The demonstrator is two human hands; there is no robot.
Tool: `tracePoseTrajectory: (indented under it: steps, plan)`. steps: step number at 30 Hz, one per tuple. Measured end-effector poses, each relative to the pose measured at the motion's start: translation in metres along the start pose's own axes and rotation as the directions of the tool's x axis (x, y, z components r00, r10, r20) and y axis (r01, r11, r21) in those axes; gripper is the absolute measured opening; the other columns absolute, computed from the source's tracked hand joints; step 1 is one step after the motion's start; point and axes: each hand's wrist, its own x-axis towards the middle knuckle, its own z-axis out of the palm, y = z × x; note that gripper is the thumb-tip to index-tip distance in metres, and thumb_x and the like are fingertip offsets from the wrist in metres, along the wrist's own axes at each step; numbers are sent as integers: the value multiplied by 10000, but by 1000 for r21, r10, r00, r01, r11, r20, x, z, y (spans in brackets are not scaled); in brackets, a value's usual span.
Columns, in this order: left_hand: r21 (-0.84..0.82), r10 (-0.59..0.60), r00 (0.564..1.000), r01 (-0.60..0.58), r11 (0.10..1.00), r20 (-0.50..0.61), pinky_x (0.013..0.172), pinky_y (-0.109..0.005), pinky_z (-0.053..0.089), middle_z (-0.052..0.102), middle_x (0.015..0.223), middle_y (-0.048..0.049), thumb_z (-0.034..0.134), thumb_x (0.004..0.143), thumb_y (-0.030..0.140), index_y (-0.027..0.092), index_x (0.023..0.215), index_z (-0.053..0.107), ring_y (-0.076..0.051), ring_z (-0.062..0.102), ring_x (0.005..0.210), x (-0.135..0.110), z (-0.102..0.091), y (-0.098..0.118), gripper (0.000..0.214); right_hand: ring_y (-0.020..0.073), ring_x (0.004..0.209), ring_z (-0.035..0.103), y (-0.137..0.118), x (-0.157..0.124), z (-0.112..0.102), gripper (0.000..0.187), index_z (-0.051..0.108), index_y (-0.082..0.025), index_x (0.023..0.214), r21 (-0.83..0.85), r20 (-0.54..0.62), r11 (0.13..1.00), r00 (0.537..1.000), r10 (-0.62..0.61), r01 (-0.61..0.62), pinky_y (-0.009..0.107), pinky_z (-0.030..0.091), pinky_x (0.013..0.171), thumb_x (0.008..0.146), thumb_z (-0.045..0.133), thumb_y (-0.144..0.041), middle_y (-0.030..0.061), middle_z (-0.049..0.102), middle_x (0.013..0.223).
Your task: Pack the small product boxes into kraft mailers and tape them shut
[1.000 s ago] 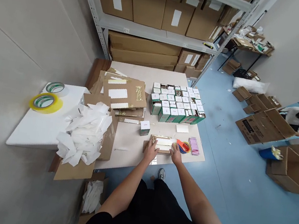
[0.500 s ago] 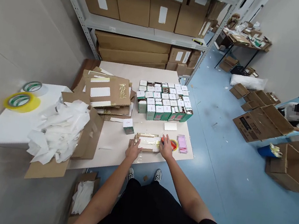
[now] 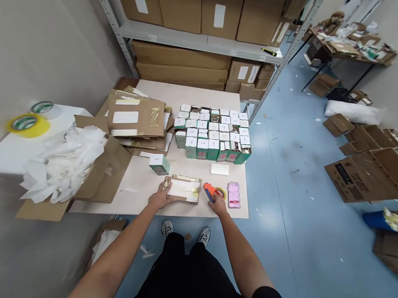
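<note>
Right hand (image 3: 217,204) moved off the small carton (image 3: 185,190) to the orange tape dispenser (image 3: 211,190) just beside it; probably gripping it, too small to tell. Left hand (image 3: 159,196) lies mostly open on the carton's left end. Carton sits flat near the table (image 3: 133,178) front edge.

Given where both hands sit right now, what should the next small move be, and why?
Probably lift the orange tape dispenser over to the small flat cardboard parcel with a white label. The right hand is at the dispenser, and the left hand rests on the parcel's left end.
</note>
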Motion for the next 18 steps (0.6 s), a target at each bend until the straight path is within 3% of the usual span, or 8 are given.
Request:
tracePoseTrajectory:
  steps: [4,6,8,12,18]
  plan:
    - [-126,-62,996,53,991,-62,1059,-564,474,167,1731,-183,830,628,733,349,1573,439,-484,482,1402,1,7,7,1093,397,1354,502,10,-3,21,663,574,-179,1419,-111,24,990,996,91,-88,501,359,1135,774,704,-266,195,616,1378]
    - [-214,-104,989,79,974,-107,1065,-559,469,203,1723,-182,848,591,745,350,1544,482,-484,472,1412,-1,7,12,1094,404,1344,517,10,-1,28,644,545,-159,1434,-205,11,970,990,137,-132,524,331,1139,817,675,-290,228,616,1374]
    - [-184,-153,987,141,973,-54,1074,-567,462,166,1738,-154,820,631,749,381,1578,422,-479,468,1421,-4,4,18,1091,387,1304,563,8,3,31,577,542,-133,1412,-322,12,932,984,176,-163,509,349,1116,868,636,-300,243,638,1343]
    - [56,-206,972,201,978,110,1093,-558,455,-1,1762,-101,733,786,688,438,1652,194,-449,466,1437,-12,-7,31,1050,375,1220,634,2,14,25,429,575,-86,1306,-457,48,873,976,215,-170,485,416,1045,917,599,-264,259,686,1267]
    - [19,-162,983,161,987,91,1109,-529,446,-19,1758,-119,747,788,683,403,1659,194,-432,385,1498,-15,-9,35,1069,398,1132,670,-2,16,3,364,603,-99,1218,-492,-24,851,980,198,-184,537,432,1005,862,616,-175,247,729,1128]
